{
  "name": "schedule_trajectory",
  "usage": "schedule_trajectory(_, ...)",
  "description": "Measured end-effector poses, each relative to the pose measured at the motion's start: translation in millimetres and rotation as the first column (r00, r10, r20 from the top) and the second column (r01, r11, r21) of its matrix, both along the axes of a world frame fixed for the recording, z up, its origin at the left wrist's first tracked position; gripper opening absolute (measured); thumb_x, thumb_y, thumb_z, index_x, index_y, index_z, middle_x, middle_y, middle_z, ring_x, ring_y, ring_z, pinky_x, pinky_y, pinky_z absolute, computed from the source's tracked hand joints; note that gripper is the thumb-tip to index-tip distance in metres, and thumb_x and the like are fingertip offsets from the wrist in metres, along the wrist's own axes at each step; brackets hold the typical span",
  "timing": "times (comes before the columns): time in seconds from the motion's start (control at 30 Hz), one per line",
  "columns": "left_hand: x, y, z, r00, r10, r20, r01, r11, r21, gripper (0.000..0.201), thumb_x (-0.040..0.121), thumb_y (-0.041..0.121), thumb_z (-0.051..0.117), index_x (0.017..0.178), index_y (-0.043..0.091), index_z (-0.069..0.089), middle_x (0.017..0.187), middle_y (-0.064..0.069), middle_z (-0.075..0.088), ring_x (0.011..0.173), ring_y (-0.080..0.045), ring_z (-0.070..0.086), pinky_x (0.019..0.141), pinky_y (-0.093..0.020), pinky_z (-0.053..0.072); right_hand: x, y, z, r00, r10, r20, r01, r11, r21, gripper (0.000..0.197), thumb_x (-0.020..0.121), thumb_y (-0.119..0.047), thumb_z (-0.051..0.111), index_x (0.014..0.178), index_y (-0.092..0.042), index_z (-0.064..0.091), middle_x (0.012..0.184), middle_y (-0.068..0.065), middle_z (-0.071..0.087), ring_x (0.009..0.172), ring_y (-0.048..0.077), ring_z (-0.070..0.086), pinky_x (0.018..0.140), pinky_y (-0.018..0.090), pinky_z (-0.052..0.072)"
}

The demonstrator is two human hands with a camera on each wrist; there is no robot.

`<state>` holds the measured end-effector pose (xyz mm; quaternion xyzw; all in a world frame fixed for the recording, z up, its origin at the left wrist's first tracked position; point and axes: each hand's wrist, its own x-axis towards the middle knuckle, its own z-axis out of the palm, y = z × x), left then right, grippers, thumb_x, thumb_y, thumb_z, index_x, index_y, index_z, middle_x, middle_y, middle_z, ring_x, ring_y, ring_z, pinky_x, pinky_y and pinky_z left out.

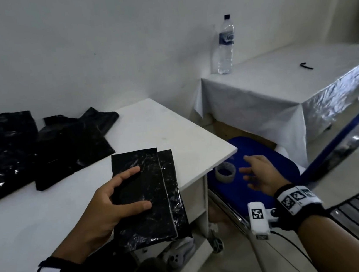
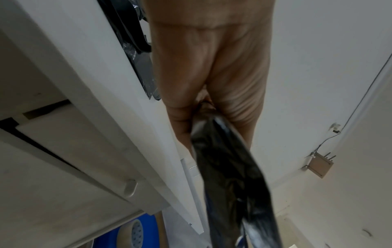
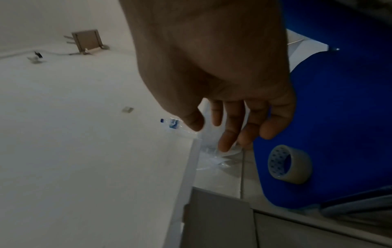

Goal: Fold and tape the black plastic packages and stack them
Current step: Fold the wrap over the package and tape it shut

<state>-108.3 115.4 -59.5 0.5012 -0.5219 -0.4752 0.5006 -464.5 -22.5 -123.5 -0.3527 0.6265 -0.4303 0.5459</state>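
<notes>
- The left hand (image 1: pixel 105 205) is gripping a folded black package (image 1: pixel 152 196), thumb and fingers curled over its top face, palm at its left edge; the package is being held over the near right corner of the white desk (image 1: pixel 172 125).
- In the left wrist view the same package (image 2: pixel 229 176) is hanging out of that hand (image 2: pixel 212 67), pinched between thumb and fingers.
- The right hand (image 1: pixel 261 175) is hovering empty, fingers spread and relaxed, to the right of the held package and off the desk edge.
- Just beside those fingertips a roll of tape (image 1: pixel 225 172) is lying on the blue chair seat (image 1: pixel 281 168); hand and roll are apart, not touching. The right wrist view is showing the roll (image 3: pixel 290 164) just beyond the fingers (image 3: pixel 231 127).
- Left of the grip, farther back on the desk, a heap of black packages (image 1: pixel 39 149) is lying loose and overlapping.
- Well beyond the right hand, a water bottle (image 1: pixel 226 45) is standing upright on a cloth-covered table (image 1: pixel 282 90).
</notes>
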Motion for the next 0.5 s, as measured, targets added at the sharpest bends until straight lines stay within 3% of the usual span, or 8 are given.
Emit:
schedule_trajectory(0.03,-3,-1,-1,1.000,0.000,-0.007,0.000,1.000,0.004,0.088,0.048,0.005,0.100,0.126,0.032,0.070,0.119,0.000,0.074,0.107,-0.021,0.072,0.079,-0.029,0.062,2,-4,-2,0.999,0.024,0.025,-0.025,1.000,0.007,0.018,0.105,-0.038,0.047,0.119,-0.026,0.047,0.100,0.010,0.069,0.068,0.021,0.050,0.059,0.035,0.040)
schedule_trajectory(0.1,-7,-4,-2,1.000,-0.005,-0.018,0.005,1.000,0.006,0.088,0.044,0.013,0.100,0.124,0.033,0.071,0.119,0.001,0.074,0.106,-0.021,0.073,0.077,-0.029,0.062,6,-13,-1,0.991,0.064,0.118,-0.065,0.998,-0.002,0.019,0.105,-0.047,0.044,0.120,-0.035,0.045,0.104,0.008,0.072,0.074,0.022,0.051,0.066,0.038,0.044)
schedule_trajectory(0.2,-8,-8,-4,1.000,-0.008,-0.022,0.008,1.000,0.013,0.091,0.039,0.017,0.099,0.124,0.032,0.071,0.117,0.002,0.074,0.104,-0.021,0.073,0.075,-0.029,0.062,12,-28,0,0.956,0.055,0.289,-0.049,0.998,-0.026,0.027,0.104,-0.051,0.044,0.129,-0.040,0.043,0.104,0.007,0.070,0.081,0.023,0.056,0.068,0.039,0.045)
schedule_trajectory(0.33,-3,-15,-3,1.000,-0.008,0.013,0.007,1.000,0.018,0.090,0.037,0.019,0.099,0.122,0.035,0.072,0.117,0.003,0.075,0.103,-0.021,0.073,0.078,-0.030,0.063,19,-48,-2,0.929,0.009,0.370,0.000,1.000,-0.024,0.038,0.101,-0.048,0.051,0.132,-0.026,0.056,0.124,0.008,0.064,0.096,0.030,0.058,0.068,0.041,0.048)
schedule_trajectory(0.4,1,-19,-3,1.000,-0.004,0.019,0.003,1.000,0.017,0.091,0.034,0.023,0.097,0.121,0.037,0.072,0.117,0.003,0.074,0.104,-0.022,0.073,0.081,-0.032,0.063,20,-56,-4,0.915,-0.021,0.403,0.037,0.999,-0.033,0.039,0.101,-0.046,0.052,0.126,-0.017,0.062,0.118,0.006,0.063,0.093,0.030,0.059,0.067,0.039,0.049)
schedule_trajectory(0.5,5,-21,-3,1.000,0.001,0.008,-0.001,1.000,0.011,0.090,0.034,0.022,0.096,0.120,0.037,0.073,0.117,0.003,0.075,0.105,-0.021,0.073,0.083,-0.032,0.063,19,-64,-4,0.916,-0.003,0.402,0.039,0.996,-0.083,0.034,0.103,-0.041,0.051,0.107,-0.013,0.069,0.103,0.004,0.068,0.089,0.028,0.062,0.080,0.044,0.052)
